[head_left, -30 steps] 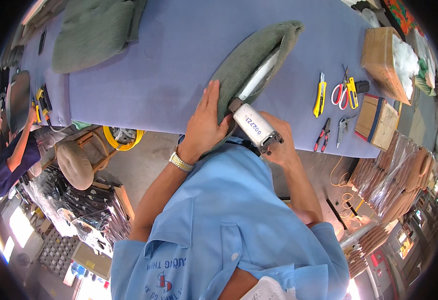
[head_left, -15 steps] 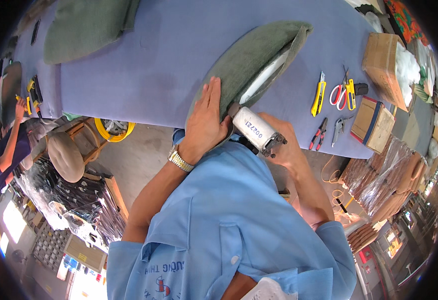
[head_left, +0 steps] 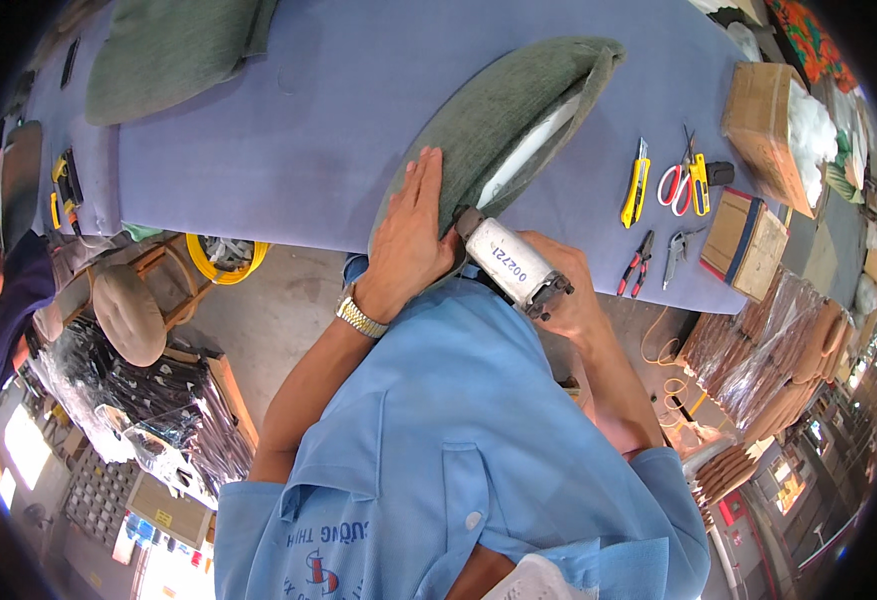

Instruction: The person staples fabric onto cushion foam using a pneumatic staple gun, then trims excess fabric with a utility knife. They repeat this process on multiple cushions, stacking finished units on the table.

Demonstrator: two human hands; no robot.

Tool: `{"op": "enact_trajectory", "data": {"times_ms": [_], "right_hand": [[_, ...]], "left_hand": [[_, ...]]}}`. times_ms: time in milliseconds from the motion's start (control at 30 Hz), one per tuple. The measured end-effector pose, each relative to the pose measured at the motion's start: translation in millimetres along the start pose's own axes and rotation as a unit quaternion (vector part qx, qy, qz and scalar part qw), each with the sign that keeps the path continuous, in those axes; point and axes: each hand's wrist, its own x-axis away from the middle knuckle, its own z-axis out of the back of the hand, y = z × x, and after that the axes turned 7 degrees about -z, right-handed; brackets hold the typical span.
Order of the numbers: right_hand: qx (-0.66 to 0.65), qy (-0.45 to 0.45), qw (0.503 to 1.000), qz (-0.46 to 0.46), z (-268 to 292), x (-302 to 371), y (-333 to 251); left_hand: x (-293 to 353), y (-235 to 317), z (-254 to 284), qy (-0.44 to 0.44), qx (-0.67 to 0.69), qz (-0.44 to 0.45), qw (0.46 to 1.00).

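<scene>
Your left hand (head_left: pixel 413 235) lies flat, fingers together, on the cushion (head_left: pixel 488 125); right hand (head_left: pixel 568 295) clamps the stapler (head_left: pixel 511 265). Cutter (head_left: pixel 635 183), scissors (head_left: pixel 680 180), pliers (head_left: pixel 637 262) lie well right.

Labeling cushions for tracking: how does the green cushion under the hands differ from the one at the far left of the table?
The near cushion has an open edge showing a white insert; the far cushion shows none. The near one is pressed flat by the left hand, with the stapler in the right hand at its edge; the far one lies untouched and partly cut off by the frame. Both are grey-green fabric on the purple table.
</scene>
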Motion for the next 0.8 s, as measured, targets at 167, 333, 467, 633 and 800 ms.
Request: {"op": "enact_trajectory", "data": {"times_ms": [167,333,467,633,800], "right_hand": [[0.014,-0.013,0.999,-0.042,-0.8,-5.8,-9.1],[0.02,-0.002,1.0,0.008,-1.8,-2.2,1.3],[0.011,-0.002,1.0,0.023,-3.4,5.3,3.0],[0.031,-0.036,0.998,-0.031,1.4,1.9,-1.3],[-0.008,-0.017,0.997,-0.077,-9.5,14.1,21.7]], "left_hand": [[-0.4,2.7,-5.5,0.011,0.01,0.016,1.0],[-1.2,0.1,-8.2,0.023,0.013,0.011,1.0],[-2.0,0.7,-7.1,0.019,0.015,0.004,1.0],[1.6,2.7,-7.1,0.021,0.013,-0.003,1.0],[4.2,11.9,-10.6,-0.007,-0.044,0.002,0.999]]}}
